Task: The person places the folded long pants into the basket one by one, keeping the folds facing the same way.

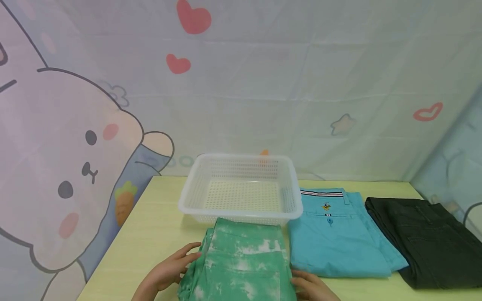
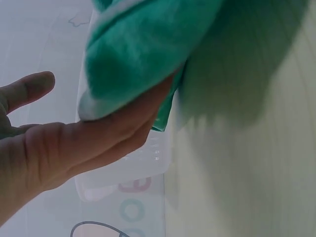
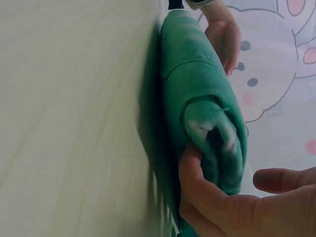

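Folded green trousers [image 1: 246, 261] with white tie-dye patches lie in front of me, just before the basket. At their left edge is my left hand [image 1: 171, 267], its straight fingers touching the cloth. In the left wrist view, the fingers [image 2: 131, 123] run along the underside of the fabric, and the thumb stands apart. My right hand [image 1: 312, 286] is at the opposite edge. The right wrist view shows its fingers [image 3: 197, 185] against the lower side of the thick folded end, the thumb held away from the cloth.
A white perforated plastic basket [image 1: 241, 214] stands behind the green trousers. To the right lie folded light blue trousers [image 1: 339, 246], then folded black trousers [image 1: 437, 242]. All are on a pale yellow wooden table [image 1: 150, 217]. A printed cloth [image 1: 282, 83] hangs behind it.
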Demonstrator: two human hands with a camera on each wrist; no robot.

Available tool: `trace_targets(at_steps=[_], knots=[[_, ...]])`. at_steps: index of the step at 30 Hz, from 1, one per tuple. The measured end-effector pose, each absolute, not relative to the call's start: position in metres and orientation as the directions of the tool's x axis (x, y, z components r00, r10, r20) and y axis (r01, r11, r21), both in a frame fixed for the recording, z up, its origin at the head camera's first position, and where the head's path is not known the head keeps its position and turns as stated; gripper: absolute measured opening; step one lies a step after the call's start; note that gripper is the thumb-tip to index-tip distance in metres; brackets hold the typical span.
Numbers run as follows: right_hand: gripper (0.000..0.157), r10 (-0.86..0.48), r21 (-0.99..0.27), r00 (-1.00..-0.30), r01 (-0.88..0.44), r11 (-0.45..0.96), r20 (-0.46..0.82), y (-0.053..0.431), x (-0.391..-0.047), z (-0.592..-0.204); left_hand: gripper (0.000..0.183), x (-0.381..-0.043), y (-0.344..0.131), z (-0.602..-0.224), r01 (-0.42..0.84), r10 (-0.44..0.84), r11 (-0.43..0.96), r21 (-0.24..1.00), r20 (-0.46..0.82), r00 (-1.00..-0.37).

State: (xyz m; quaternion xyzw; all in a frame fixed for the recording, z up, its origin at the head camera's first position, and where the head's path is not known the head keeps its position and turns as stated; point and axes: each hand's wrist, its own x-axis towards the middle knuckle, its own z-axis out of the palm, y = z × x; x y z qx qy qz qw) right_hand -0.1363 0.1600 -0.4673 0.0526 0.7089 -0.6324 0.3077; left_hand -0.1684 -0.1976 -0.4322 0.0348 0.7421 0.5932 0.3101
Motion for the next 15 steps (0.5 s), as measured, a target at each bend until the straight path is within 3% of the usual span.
trace_targets(at_steps=[8,15], knots=[[0.068,-0.315,-0.823,-0.761,0.513,0.243,-0.567,0.1572,-0.1420,-0.4701,0.071,-0.1705,-0.1992,-0.4344,-0.337,0.422,0.273,0.901,-0.426,-0.800],[0.067,-0.554,-0.851,-0.668,0.501,0.157,-0.496,0.1640,-0.1434,-0.4745,0.067,-0.1713,-0.2022,-0.4368,-0.337,0.457,0.244,0.909,-0.415,-0.787]])
